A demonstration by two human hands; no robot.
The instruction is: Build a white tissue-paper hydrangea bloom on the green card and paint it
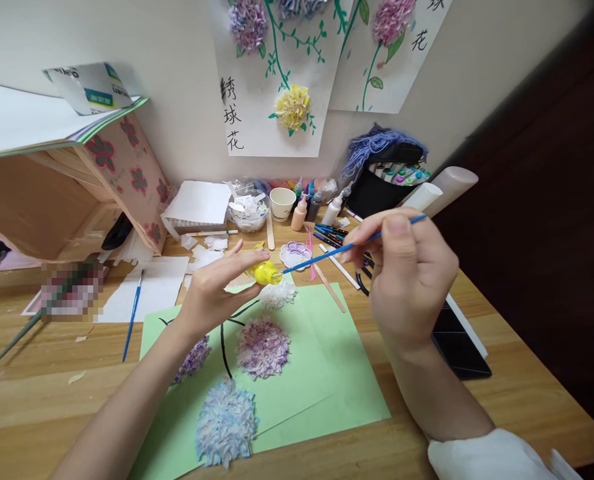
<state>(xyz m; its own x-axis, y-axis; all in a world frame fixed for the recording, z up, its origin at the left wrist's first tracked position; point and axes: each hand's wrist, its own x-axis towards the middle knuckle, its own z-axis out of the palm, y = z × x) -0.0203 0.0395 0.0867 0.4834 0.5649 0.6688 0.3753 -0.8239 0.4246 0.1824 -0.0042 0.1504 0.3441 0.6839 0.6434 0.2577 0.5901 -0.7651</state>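
Observation:
My left hand [217, 290] holds a small yellow paint bottle [265, 273] tilted on its side, its open mouth facing right. Pinched in my right hand [407, 273] is a thin blue brush [327, 254], whose tip is at the bottle's mouth. Below both hands lies a green sheet [327, 360] with black stem lines. On it are a pink-purple paper flower [263, 347], a light blue one [227, 423], a white one [278, 293] and a purple one [193, 359], partly hidden by my left forearm.
Behind stand a paper cup [282, 204], a bowl of paper scraps [249, 212], paint bottles [299, 213] and a black marker case [391, 190]. A flower-shaped palette [295, 254] lies mid-table. Another brush [134, 317] rests at left, a black tablet-like object [461, 343] at right.

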